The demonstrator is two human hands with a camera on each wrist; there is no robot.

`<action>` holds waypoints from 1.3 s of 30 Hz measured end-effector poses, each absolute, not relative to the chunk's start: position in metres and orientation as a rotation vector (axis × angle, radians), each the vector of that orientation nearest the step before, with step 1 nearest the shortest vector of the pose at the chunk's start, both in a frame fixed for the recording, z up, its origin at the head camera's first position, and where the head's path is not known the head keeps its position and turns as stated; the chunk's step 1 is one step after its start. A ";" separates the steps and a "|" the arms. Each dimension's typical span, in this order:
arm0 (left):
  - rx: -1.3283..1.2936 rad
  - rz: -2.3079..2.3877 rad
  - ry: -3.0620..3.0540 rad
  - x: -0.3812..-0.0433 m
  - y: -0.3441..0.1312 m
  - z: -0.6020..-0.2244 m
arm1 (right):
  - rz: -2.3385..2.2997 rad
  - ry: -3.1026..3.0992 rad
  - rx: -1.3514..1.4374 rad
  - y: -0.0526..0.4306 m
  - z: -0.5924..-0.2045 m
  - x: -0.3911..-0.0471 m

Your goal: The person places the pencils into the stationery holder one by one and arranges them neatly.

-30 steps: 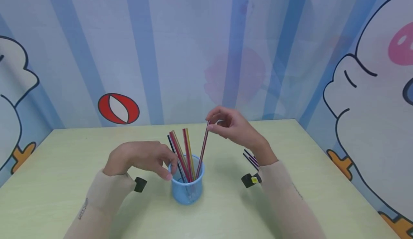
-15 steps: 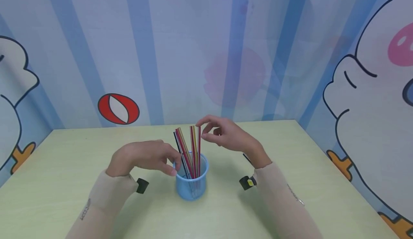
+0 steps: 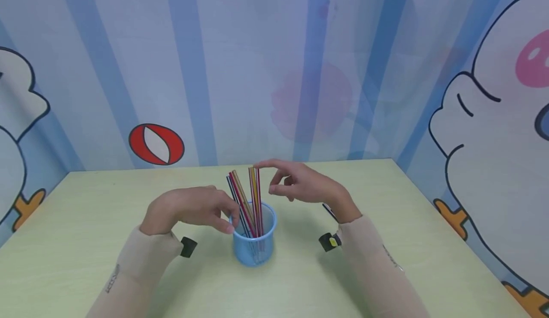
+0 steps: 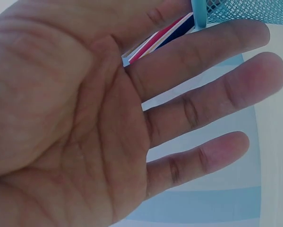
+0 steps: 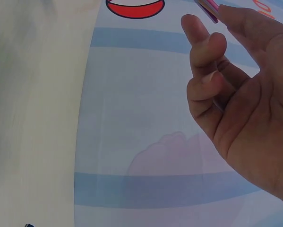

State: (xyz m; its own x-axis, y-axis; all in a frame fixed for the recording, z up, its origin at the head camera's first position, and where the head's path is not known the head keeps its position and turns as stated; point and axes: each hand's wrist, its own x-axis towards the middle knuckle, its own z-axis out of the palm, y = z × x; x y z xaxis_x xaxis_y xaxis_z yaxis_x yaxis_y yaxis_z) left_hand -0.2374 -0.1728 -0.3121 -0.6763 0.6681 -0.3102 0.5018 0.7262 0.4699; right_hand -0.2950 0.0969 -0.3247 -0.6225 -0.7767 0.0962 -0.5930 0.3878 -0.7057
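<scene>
A light-blue mesh pen cup [image 3: 254, 252] stands upright on the table with several pencils [image 3: 244, 203] inside, dark, red and gold, leaning in two loose groups. My left hand [image 3: 195, 209] pinches the cup's left rim between thumb and index finger; in the left wrist view its other fingers extend straight outside the cup [image 4: 200, 14]. My right hand [image 3: 302, 182] is beyond the cup on the right. Its index finger reaches straight out and touches the tops of the right-hand group, while the remaining fingers bend loosely around nothing. In the right wrist view, pencil tops [image 5: 208, 9] show beside the index fingertip.
Dark pencils [image 3: 329, 210] lie on the table, mostly hidden by the right wrist. Black wrist devices [image 3: 329, 242] hang under both cuffs. A printed curtain [image 3: 257, 70] rises behind the table's [image 3: 274, 294] far edge.
The right hand has brought a red pencil upright into the cup, let go of it and extended its index finger over the pencil tops. The cup has shifted slightly right.
</scene>
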 end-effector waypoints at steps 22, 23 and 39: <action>0.857 0.523 2.462 -0.233 -0.177 -0.310 | -1.091 2.509 -1.049 0.147 -0.311 -0.307; 0.853 0.522 2.465 -0.233 -0.177 -0.310 | -1.091 2.519 -1.030 0.150 -0.310 -0.307; 0.796 0.530 2.463 -0.234 -0.173 -0.312 | -1.094 2.554 -0.904 0.188 -0.318 -0.322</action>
State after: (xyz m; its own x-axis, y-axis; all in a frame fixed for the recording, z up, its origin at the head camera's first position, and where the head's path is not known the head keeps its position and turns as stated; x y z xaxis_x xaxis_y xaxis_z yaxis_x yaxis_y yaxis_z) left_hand -0.2342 -0.1727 -0.3124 -0.7077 0.6232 -0.3330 0.4313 0.7543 0.4950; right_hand -0.3222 0.1883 -0.3182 -0.7866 -0.6163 0.0380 -0.4528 0.5338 -0.7142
